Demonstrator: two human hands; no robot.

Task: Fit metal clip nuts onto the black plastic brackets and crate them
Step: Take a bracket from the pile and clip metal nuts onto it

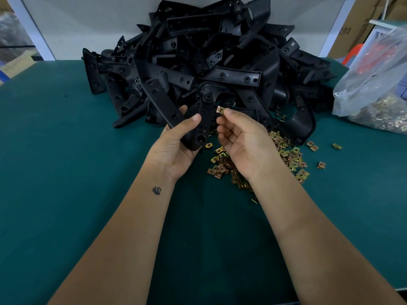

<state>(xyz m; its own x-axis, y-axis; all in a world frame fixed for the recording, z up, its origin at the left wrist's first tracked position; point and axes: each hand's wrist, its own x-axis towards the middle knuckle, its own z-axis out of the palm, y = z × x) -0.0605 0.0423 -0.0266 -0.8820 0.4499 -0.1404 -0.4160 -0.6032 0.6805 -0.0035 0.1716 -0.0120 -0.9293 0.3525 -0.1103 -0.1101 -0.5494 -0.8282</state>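
My left hand (pixel 176 146) grips a black plastic bracket (pixel 203 119) above the green table, thumb across its front, and the bracket's long arm slants up to the left. My right hand (pixel 240 142) pinches one brass-coloured clip nut (pixel 220 110) between thumb and forefinger, right beside the bracket's upper edge. A loose scatter of clip nuts (pixel 288 157) lies on the table under and to the right of my right hand. Behind my hands rises a big heap of black brackets (pixel 220 56).
A clear plastic bag of clip nuts (pixel 378 102) slumps at the right edge of the green table (pixel 66 172). Cardboard boxes (pixel 356 29) and a white frame post (pixel 337 34) stand behind it. A grey panel backs the heap. No crate is in view.
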